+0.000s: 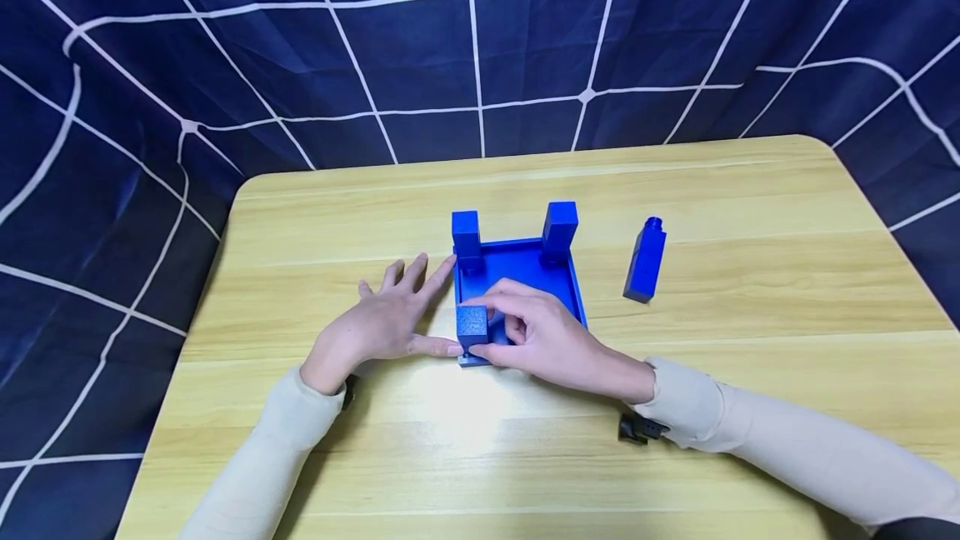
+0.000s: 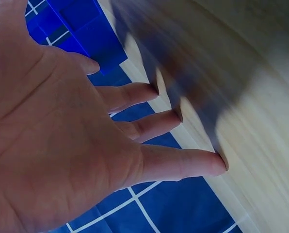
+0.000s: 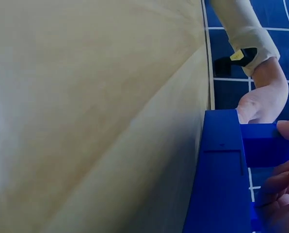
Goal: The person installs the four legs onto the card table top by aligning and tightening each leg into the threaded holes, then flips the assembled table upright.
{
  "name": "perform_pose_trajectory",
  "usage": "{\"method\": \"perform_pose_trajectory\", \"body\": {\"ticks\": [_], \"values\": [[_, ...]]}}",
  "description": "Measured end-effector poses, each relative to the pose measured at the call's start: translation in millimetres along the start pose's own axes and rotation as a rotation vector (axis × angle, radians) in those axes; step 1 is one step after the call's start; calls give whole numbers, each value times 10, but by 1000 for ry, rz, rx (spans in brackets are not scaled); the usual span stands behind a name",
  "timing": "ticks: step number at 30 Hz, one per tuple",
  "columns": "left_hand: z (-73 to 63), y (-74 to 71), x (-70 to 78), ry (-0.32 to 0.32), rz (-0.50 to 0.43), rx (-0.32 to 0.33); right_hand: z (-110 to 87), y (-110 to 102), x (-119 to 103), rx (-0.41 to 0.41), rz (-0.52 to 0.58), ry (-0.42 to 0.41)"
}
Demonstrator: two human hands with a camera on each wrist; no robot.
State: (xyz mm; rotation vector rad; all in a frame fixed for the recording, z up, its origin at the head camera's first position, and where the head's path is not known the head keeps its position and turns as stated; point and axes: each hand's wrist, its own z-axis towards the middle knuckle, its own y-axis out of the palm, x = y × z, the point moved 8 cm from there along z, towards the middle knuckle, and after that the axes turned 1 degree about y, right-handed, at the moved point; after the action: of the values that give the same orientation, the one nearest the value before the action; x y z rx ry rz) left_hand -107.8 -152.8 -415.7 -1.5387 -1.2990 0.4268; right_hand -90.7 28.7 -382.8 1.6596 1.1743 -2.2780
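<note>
A square blue panel with a raised rim (image 1: pixel 519 267) lies on the table, two blue square posts standing at its far corners: the far-left post (image 1: pixel 467 232) and the far-right post (image 1: pixel 560 227). Thumb and fingers of my right hand (image 1: pixel 555 342) pinch a third blue post (image 1: pixel 472 323), upright at the near-left corner; its lower end is hidden in the head view. My left hand (image 1: pixel 381 320) is spread on the tabletop, thumb and index fingertip against the panel's left side. In the right wrist view the held post (image 3: pixel 263 145) meets the panel's side (image 3: pixel 219 187).
Right of the panel, a loose blue post (image 1: pixel 647 263) lies on the wooden table (image 1: pixel 735 273), its round, ridged end pointing away. Dark blue cloth with white grid lines (image 1: pixel 420 40) hangs behind the table and at both sides.
</note>
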Motion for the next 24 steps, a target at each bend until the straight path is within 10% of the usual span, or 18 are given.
{"method": "perform_pose_trajectory", "body": {"ticks": [24], "values": [[32, -52, 17, -57, -10, -59, -184, -243, 112, -69, 128, 114]]}}
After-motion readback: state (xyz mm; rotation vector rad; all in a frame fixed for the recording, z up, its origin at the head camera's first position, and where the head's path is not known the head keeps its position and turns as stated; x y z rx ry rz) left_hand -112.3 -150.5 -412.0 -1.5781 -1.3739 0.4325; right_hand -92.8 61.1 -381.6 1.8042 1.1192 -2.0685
